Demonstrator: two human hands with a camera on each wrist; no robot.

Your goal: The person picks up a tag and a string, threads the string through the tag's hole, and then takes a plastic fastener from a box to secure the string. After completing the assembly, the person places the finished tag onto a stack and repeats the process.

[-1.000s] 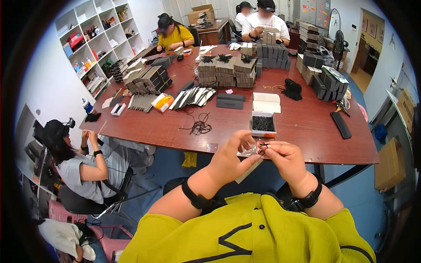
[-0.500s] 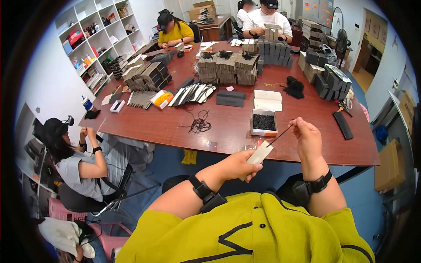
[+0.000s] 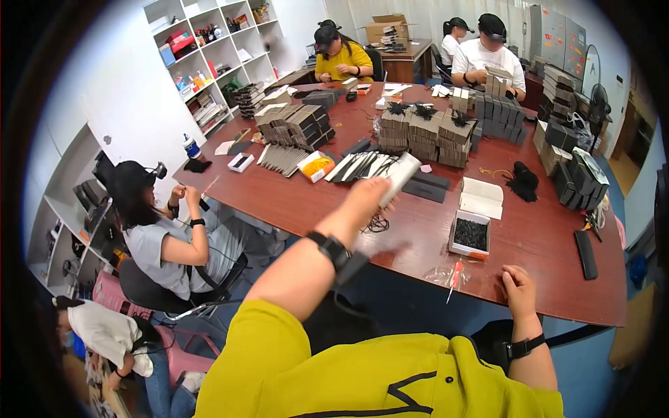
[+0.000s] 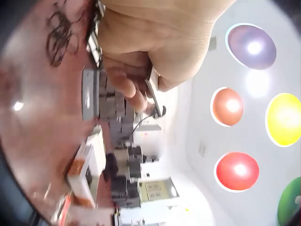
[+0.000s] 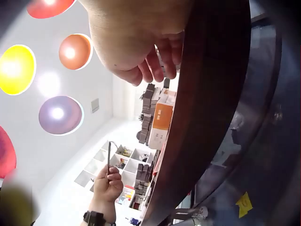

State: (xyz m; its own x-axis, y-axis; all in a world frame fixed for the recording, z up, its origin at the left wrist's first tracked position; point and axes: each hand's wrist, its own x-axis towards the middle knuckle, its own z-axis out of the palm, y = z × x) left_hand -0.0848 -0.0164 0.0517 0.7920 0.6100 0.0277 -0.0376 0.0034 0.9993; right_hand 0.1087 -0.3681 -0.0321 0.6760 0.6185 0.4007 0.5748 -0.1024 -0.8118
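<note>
Table (image 3: 300,205): reddish-brown, wood-look top, smooth, glossy, throwing back light. Pale strip (image 3: 401,180): smooth, flat finish, probably card, though blur hides its grain. Open box (image 3: 455,243): thin white-and-orange card, smooth walls; black contents (image 3: 470,235) matt, rough-looking. Packets (image 3: 435,274): clear plastic, shiny, crinkled. Shirt (image 3: 362,362): yellow-green cloth, matt, softly creased, black trim. Pink chair (image 3: 191,357): smooth plastic. Large carton (image 3: 377,32): plain brown cardboard, matt. Black bundle (image 3: 523,182): fibrous, matt.

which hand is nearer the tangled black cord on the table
Left. The left hand is raised beside the cord; the right hand is farther off, right of the open box.
</note>
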